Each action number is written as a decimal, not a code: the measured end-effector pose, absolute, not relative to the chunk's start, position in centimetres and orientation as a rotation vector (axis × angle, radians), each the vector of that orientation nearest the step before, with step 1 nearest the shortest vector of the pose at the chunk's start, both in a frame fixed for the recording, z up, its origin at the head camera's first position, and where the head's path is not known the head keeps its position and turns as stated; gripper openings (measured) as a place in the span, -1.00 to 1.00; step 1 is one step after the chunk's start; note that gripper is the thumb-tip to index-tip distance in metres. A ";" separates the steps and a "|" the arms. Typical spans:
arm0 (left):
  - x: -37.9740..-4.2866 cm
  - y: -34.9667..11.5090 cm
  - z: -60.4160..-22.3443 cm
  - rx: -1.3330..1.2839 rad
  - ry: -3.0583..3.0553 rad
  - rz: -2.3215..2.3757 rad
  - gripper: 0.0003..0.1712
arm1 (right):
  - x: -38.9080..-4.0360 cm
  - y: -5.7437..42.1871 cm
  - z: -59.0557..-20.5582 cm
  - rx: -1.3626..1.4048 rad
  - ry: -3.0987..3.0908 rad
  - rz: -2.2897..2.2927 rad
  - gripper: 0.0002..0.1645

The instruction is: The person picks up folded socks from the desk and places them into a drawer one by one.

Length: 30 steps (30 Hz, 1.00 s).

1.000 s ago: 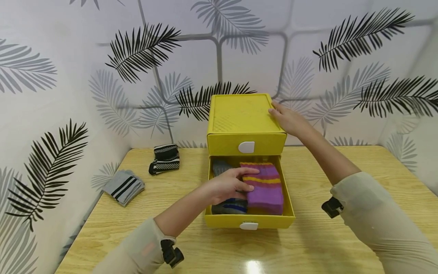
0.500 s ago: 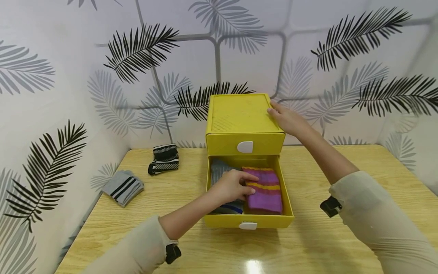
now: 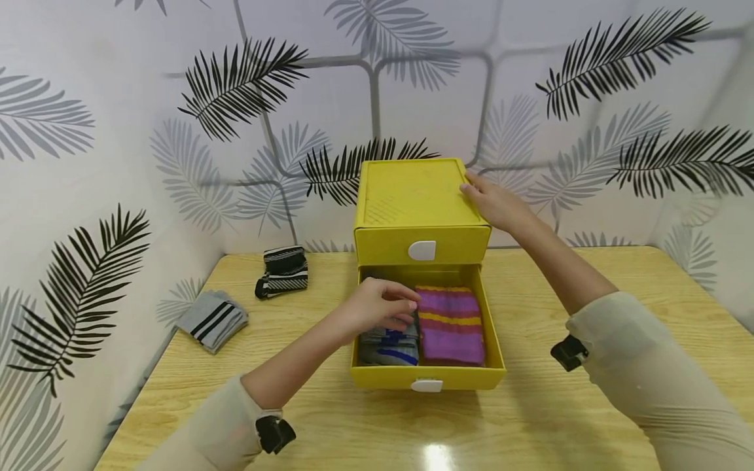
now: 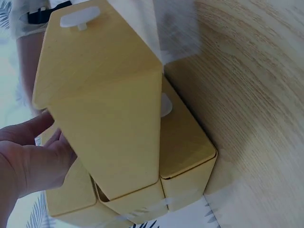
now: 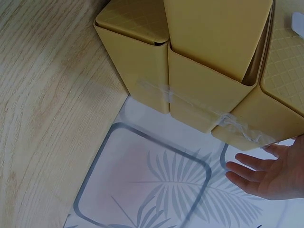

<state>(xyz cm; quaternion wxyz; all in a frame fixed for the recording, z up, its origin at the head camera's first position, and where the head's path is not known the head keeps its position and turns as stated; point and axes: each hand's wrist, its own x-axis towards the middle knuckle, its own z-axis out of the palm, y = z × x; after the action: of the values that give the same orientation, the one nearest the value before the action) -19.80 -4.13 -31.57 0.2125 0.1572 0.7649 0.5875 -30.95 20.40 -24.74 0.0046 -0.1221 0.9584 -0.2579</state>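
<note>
A yellow drawer box (image 3: 418, 193) stands at the back of the table with one drawer (image 3: 389, 378) pulled out. Inside it, folded purple socks with orange stripes (image 3: 452, 327) fill the right side, and grey socks with blue patches (image 3: 385, 353) lie on the left, partly hidden. Above the grey socks hovers my left hand (image 3: 377, 304), holding nothing, its fingers loosely bent. The left wrist view shows this hand beside the drawer's wall (image 4: 111, 137). My right hand (image 3: 497, 206) rests against the box's upper right edge; its fingers look extended in the right wrist view.
Folded grey socks with black stripes (image 3: 213, 320) lie at the table's left edge, with black-and-white patterned socks (image 3: 284, 271) behind them. A closed drawer with a white handle (image 3: 422, 250) sits above the pulled-out one. A leaf-patterned backdrop (image 3: 430, 98) stands behind the table.
My left hand has moved off the purple socks, leftward and up over the grey ones. The purple socks now lie flatter in the drawer. My right hand stays at the box.
</note>
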 end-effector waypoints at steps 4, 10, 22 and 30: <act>-18.3 -5.4 -30.9 0.454 1.866 1.738 -0.63 | -30.9 20.3 -24.8 -0.388 2.995 -0.816 -0.27; -13.9 -5.5 -30.5 0.482 1.529 1.777 -0.61 | -31.1 20.5 -24.9 -0.409 2.989 -0.855 -0.22; -10.6 -4.2 -36.1 0.261 1.190 1.672 -0.34 | -30.8 20.5 -24.5 -0.389 3.000 -0.813 -0.27; -10.9 -3.6 -38.0 0.041 1.025 1.901 -0.44 | -31.1 20.5 -24.8 -0.377 3.004 -0.801 -0.27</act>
<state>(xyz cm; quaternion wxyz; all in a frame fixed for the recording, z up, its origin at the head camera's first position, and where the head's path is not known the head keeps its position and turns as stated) -10.88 -3.65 -38.01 0.4711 0.0166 0.4187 0.7762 -31.06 20.53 -24.82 0.0049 -0.1205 0.9592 -0.2557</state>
